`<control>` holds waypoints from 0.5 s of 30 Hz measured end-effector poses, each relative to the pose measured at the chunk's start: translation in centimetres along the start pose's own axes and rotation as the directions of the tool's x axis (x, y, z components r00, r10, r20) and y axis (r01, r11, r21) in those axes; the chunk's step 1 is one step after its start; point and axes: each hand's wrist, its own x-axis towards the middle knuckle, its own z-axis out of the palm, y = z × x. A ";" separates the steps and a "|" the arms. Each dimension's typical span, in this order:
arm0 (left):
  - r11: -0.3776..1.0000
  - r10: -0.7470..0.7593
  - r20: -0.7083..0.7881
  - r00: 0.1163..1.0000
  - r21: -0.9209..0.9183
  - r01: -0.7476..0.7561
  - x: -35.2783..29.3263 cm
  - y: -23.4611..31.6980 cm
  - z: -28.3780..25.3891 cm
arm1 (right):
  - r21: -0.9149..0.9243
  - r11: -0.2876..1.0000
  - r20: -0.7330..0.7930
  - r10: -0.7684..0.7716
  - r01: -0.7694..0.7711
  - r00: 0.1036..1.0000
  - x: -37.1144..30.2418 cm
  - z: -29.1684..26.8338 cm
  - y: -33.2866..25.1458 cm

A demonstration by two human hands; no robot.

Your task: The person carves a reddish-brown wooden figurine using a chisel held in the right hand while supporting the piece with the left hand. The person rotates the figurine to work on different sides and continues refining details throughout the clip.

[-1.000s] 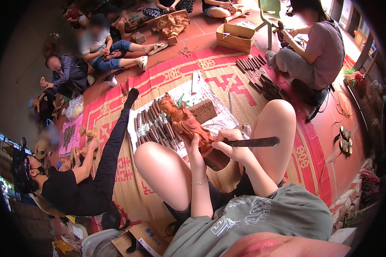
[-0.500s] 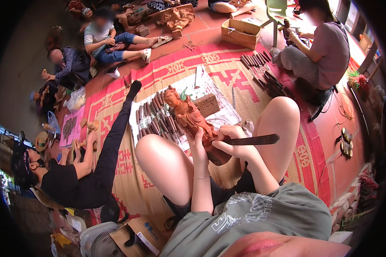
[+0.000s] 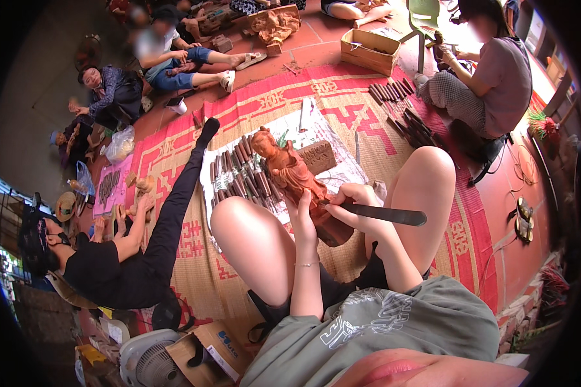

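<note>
A reddish-brown carved wooden statue (image 3: 288,169) of a robed figure leans away from me between my bent knees, its dark base nearest me. My left hand (image 3: 304,218) is closed round its lower left side, thumb up along the carving. In my right hand (image 3: 363,205) is a carving tool (image 3: 394,214), its long dark handle pointing right; the fingers pinch its front end against the statue's lower right side. The tool's tip is too small to make out. Left of the statue, several carving chisels (image 3: 239,173) lie in rows on a white sheet (image 3: 347,169).
Behind the statue lies a carved wooden block (image 3: 316,157). More chisels (image 3: 412,126) are on the red-patterned mat (image 3: 381,145) at far right, near a seated person. Another person (image 3: 106,267) sits at left, one leg stretched across the mat. A cardboard box (image 3: 369,53) stands beyond.
The view has shifted slightly, so the surroundings sit further right. Both hands keep their hold, and the right fingers have shifted a little on the tool at the statue's lower side.
</note>
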 end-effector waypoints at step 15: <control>0.999 0.014 -0.044 0.999 -0.029 -0.016 0.6 -0.7 -0.2 | 0.372 0.918 0.058 0.124 -0.137 0.991 -0.8 -1.1 -0.7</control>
